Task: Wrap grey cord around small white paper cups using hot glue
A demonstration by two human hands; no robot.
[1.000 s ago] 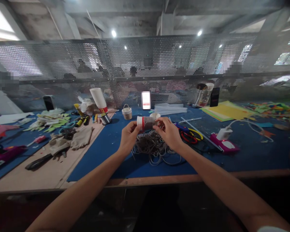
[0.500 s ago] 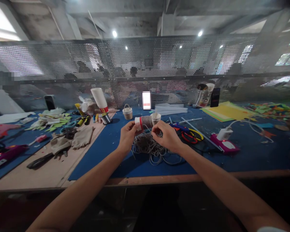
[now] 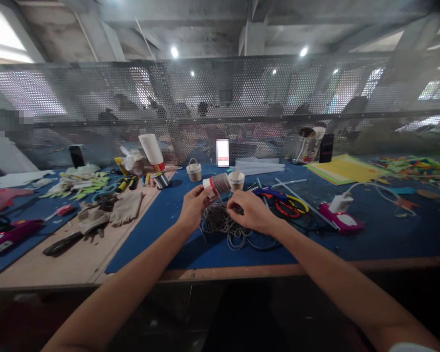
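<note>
My left hand [image 3: 193, 207] is closed round a small paper cup [image 3: 216, 185] lying sideways, its white rim and red band to the left and grey cord wound round its middle. My right hand [image 3: 250, 211] is just below and right of the cup, its fingers pinched on the grey cord. A loose tangle of the same grey cord [image 3: 231, 228] lies on the blue mat [image 3: 370, 234] under both hands. Behind the cup stands a second small cup wrapped in cord [image 3: 236, 180].
Scissors with red and yellow handles [image 3: 288, 202] lie right of my hands, beside a pink glue gun [image 3: 339, 216] and white plug. To the left are a stack of paper cups [image 3: 152, 152], beige cloth [image 3: 110, 212], pliers [image 3: 64, 243]. A perforated metal screen [image 3: 220, 98] closes the back.
My left hand has tilted the cup and shifted it slightly left. My right hand has come down off the cup toward the cord pile, pinching the cord.
</note>
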